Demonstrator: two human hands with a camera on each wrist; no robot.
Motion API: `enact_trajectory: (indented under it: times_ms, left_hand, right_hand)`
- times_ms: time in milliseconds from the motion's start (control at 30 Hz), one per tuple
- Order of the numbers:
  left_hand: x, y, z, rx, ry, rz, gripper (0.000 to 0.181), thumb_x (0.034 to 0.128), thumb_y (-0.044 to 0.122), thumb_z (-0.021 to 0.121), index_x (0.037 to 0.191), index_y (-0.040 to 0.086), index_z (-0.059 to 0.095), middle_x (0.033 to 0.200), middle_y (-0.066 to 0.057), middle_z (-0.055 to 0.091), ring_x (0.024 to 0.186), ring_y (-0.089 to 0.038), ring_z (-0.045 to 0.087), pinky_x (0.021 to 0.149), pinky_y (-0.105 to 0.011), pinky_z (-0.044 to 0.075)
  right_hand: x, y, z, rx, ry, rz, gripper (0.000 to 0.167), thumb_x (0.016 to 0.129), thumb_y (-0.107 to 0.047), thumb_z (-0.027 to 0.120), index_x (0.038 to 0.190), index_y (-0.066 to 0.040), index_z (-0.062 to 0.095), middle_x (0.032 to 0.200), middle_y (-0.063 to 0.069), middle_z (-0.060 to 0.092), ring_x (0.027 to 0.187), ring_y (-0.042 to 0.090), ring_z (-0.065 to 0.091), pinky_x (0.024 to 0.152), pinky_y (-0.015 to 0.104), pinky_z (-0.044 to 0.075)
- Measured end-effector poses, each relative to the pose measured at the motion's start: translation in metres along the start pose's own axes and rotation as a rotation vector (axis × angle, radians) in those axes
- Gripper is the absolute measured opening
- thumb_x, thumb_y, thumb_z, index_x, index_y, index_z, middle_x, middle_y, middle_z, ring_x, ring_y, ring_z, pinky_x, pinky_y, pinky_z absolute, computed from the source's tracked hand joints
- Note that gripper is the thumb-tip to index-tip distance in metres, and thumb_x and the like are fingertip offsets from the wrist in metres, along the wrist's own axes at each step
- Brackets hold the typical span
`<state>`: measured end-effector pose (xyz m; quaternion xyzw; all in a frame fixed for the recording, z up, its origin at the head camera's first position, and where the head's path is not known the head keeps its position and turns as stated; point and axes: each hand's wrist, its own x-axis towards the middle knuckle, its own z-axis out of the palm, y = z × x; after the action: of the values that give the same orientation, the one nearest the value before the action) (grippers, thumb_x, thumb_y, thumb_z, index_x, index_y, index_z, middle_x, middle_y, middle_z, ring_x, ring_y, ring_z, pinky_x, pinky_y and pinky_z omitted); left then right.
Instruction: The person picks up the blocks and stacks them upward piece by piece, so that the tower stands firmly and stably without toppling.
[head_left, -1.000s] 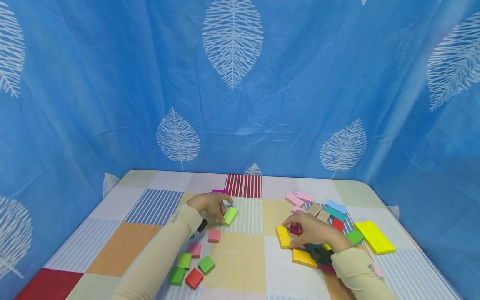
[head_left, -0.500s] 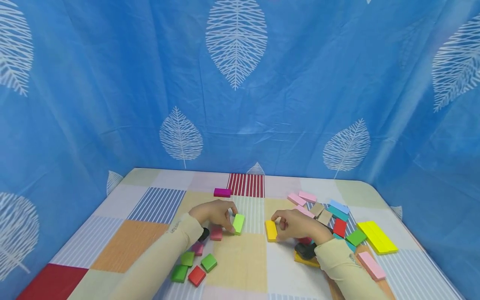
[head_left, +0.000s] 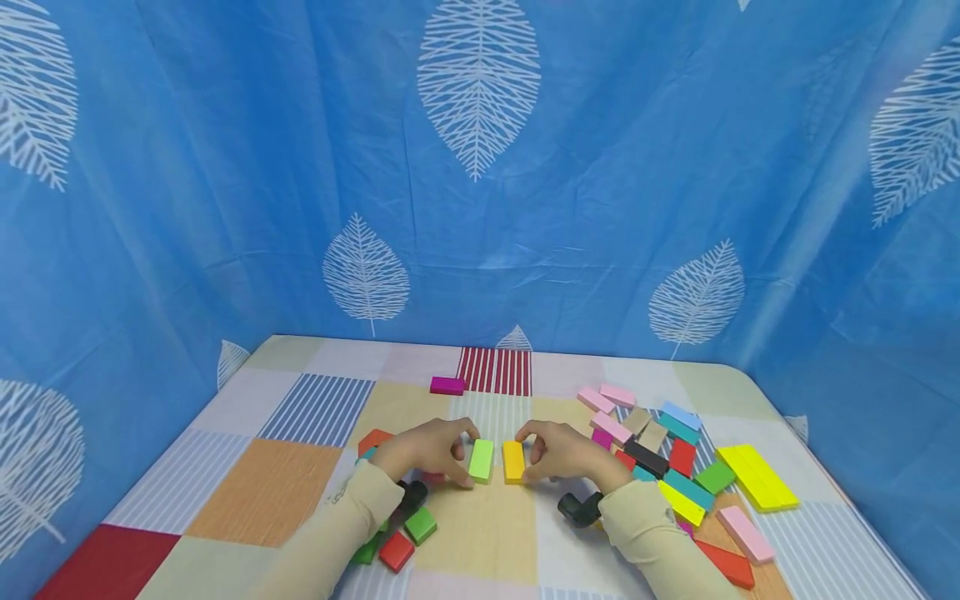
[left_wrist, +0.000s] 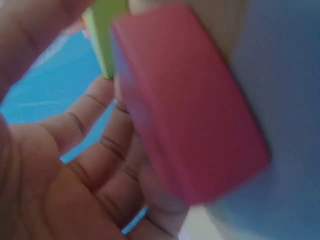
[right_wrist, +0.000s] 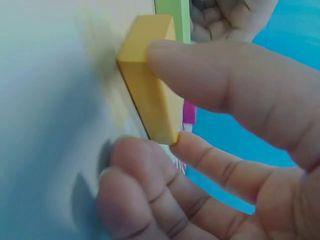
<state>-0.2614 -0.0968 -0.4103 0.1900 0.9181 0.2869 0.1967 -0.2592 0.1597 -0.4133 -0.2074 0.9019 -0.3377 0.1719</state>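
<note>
Light green block [head_left: 482, 462], at the middle of the tabletop [head_left: 480, 575], pinched by its ends between the thumb and a finger of the left hand [head_left: 429, 452]. Opposite it, the amber block [head_left: 513, 462] is pinched in the same manner by the right hand [head_left: 564, 450]; in the right wrist view the thumb lies on one end and a fingertip on the other, with the remaining fingers bent beneath. The two blocks stand side by side, near one another, with a narrow gap between them.

Close to the left hand, a rose-red block [left_wrist: 190, 105] fills the foreground of the left wrist view; whether the fingers touch it cannot be told. Nearer the wearer, beside the left sleeve [head_left: 330, 525], lie a green block [head_left: 421, 525] and a red block [head_left: 397, 552]. An orange-red block [head_left: 372, 441] shows beyond the left wrist.

Past the right hand, a loose cluster includes a black block [head_left: 646, 458], two tan blocks [head_left: 652, 437], several pink blocks [head_left: 611, 427] and, at its outer side, a bright yellow pair [head_left: 757, 477]. Toward the far edge, a magenta block [head_left: 447, 386] lies apart. Behind the patchwork-patterned surface hangs a blue curtain [head_left: 592, 208] with white leaf prints.
</note>
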Motion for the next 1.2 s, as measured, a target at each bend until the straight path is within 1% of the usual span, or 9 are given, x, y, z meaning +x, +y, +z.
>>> enact_trajectory:
  times_ms: [133, 233, 333, 500, 667, 833, 933, 1067, 1200]
  left_hand:
    - [-0.001, -0.005, 0.006, -0.049, 0.034, 0.036, 0.058, 0.0836, 0.016, 0.095, 0.131, 0.008, 0.064, 0.091, -0.002, 0.059, 0.070, -0.016, 0.053, 0.064, -0.026, 0.045]
    - [0.000, -0.010, 0.011, -0.066, 0.068, 0.050, 0.058, 0.0825, 0.019, 0.096, 0.130, 0.008, 0.064, 0.092, -0.001, 0.060, 0.074, -0.017, 0.054, 0.065, -0.027, 0.048]
    - [0.001, -0.015, 0.016, -0.080, 0.092, 0.056, 0.060, 0.0822, 0.022, 0.097, 0.131, 0.008, 0.065, 0.093, 0.000, 0.060, 0.079, -0.017, 0.055, 0.067, -0.027, 0.049]
    - [0.002, -0.020, 0.019, -0.083, 0.114, 0.083, 0.061, 0.0817, 0.024, 0.097, 0.132, 0.010, 0.066, 0.094, 0.002, 0.061, 0.083, -0.017, 0.055, 0.069, -0.027, 0.051]
    - [0.001, -0.022, 0.020, -0.088, 0.122, 0.104, 0.061, 0.0807, 0.024, 0.098, 0.131, 0.010, 0.066, 0.094, 0.002, 0.061, 0.081, -0.017, 0.054, 0.067, -0.026, 0.050]
    - [0.000, -0.023, 0.021, -0.103, 0.122, 0.102, 0.061, 0.0804, 0.023, 0.098, 0.130, 0.009, 0.066, 0.093, 0.002, 0.061, 0.080, -0.017, 0.054, 0.067, -0.026, 0.049]
    - [-0.001, -0.023, 0.019, -0.091, 0.104, 0.105, 0.064, 0.0806, 0.024, 0.098, 0.133, 0.008, 0.065, 0.095, 0.002, 0.061, 0.080, -0.016, 0.054, 0.067, -0.026, 0.049]
    - [-0.002, -0.023, 0.010, -0.081, 0.052, 0.123, 0.075, 0.0823, 0.021, 0.097, 0.144, 0.003, 0.059, 0.099, 0.002, 0.064, 0.082, -0.015, 0.054, 0.072, -0.027, 0.049]
    - [-0.004, -0.024, -0.006, -0.088, 0.012, 0.117, 0.077, 0.0858, 0.017, 0.094, 0.151, 0.000, 0.055, 0.106, -0.001, 0.066, 0.090, -0.016, 0.057, 0.083, -0.031, 0.053]
  right_hand:
    - [0.001, 0.001, 0.009, 0.134, 0.012, -0.005, 0.048, 0.082, 0.001, 0.087, 0.125, -0.001, 0.066, 0.084, 0.003, 0.059, 0.062, 0.015, 0.058, 0.061, 0.029, 0.054]
    - [0.002, 0.005, 0.014, 0.219, 0.030, -0.017, 0.048, 0.082, 0.002, 0.086, 0.126, 0.001, 0.066, 0.084, 0.004, 0.059, 0.061, 0.014, 0.057, 0.059, 0.029, 0.052]
    - [0.003, 0.011, 0.017, 0.276, 0.039, -0.038, 0.050, 0.082, 0.001, 0.086, 0.128, 0.004, 0.065, 0.086, 0.003, 0.060, 0.061, 0.013, 0.053, 0.056, 0.026, 0.047]
    - [0.005, 0.022, 0.019, 0.339, 0.032, -0.123, 0.053, 0.083, 0.002, 0.084, 0.131, 0.011, 0.063, 0.089, 0.004, 0.062, 0.064, 0.010, 0.048, 0.056, 0.021, 0.041]
    - [0.007, 0.027, 0.022, 0.361, 0.035, -0.151, 0.054, 0.083, 0.002, 0.085, 0.131, 0.012, 0.062, 0.090, 0.004, 0.062, 0.064, 0.009, 0.046, 0.055, 0.020, 0.039]
    - [0.008, 0.027, 0.023, 0.363, 0.043, -0.136, 0.054, 0.083, 0.001, 0.086, 0.131, 0.010, 0.063, 0.090, 0.004, 0.061, 0.064, 0.011, 0.045, 0.053, 0.020, 0.038]
    - [0.008, 0.026, 0.022, 0.354, 0.029, -0.134, 0.056, 0.085, 0.000, 0.085, 0.135, 0.012, 0.062, 0.091, 0.003, 0.061, 0.065, 0.012, 0.046, 0.054, 0.020, 0.040]
    - [0.006, 0.024, 0.016, 0.344, -0.024, -0.134, 0.060, 0.091, -0.005, 0.082, 0.143, 0.011, 0.058, 0.098, 0.004, 0.063, 0.072, 0.013, 0.054, 0.058, 0.023, 0.049]
    - [0.001, 0.024, 0.006, 0.323, -0.083, -0.142, 0.055, 0.098, -0.010, 0.078, 0.146, 0.009, 0.058, 0.106, 0.006, 0.066, 0.084, 0.018, 0.063, 0.068, 0.030, 0.059]
